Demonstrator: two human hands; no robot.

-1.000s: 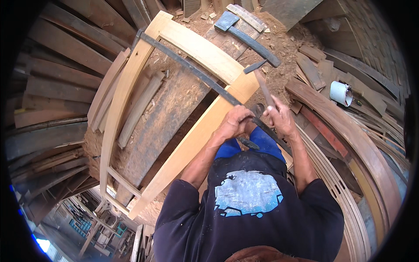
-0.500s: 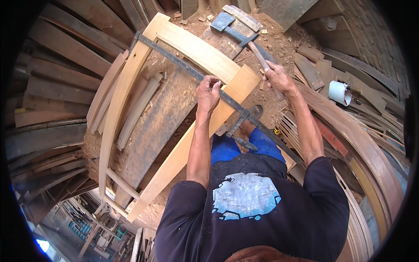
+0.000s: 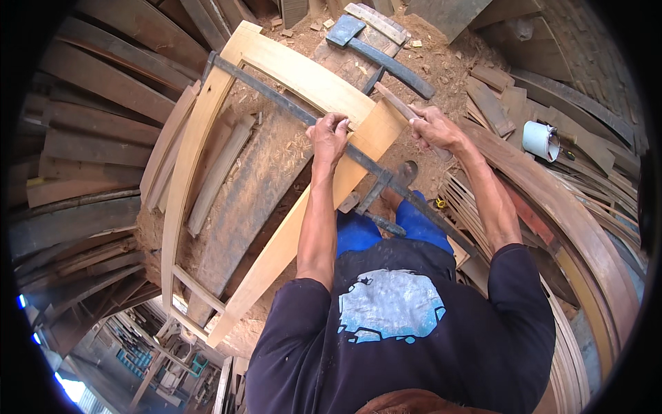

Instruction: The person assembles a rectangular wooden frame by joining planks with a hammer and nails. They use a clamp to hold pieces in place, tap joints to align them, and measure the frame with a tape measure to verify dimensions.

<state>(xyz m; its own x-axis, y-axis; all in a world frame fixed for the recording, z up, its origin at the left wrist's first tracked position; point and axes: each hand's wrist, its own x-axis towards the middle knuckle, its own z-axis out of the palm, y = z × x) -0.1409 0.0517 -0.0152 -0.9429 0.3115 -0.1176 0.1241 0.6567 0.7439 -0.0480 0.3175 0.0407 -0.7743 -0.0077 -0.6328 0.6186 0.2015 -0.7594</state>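
My right hand (image 3: 438,129) is wrapped round the wooden handle of a hammer (image 3: 396,101). The hammer's dark, narrow head is raised near the corner joint of a pale curved wooden frame (image 3: 303,67). At that joint my left hand (image 3: 329,140) is closed in a pinch, fingertips at the wood; anything between them is too small to make out. A long metal bar clamp (image 3: 276,97) spans the frame, passing beside my left hand. Its screw handle (image 3: 386,225) hangs over my lap.
A dark metal mallet-like tool (image 3: 389,61) lies on the shavings beyond the frame. Stacked boards (image 3: 103,124) crowd the left side. Long curved planks (image 3: 565,200) lie at the right, near a white cup (image 3: 540,141). A worn board (image 3: 255,196) lies beneath the frame.
The hammer has swung left and nearer, its head now closer to the frame's corner. My right hand has turned with it; my left hand keeps its place at the joint.
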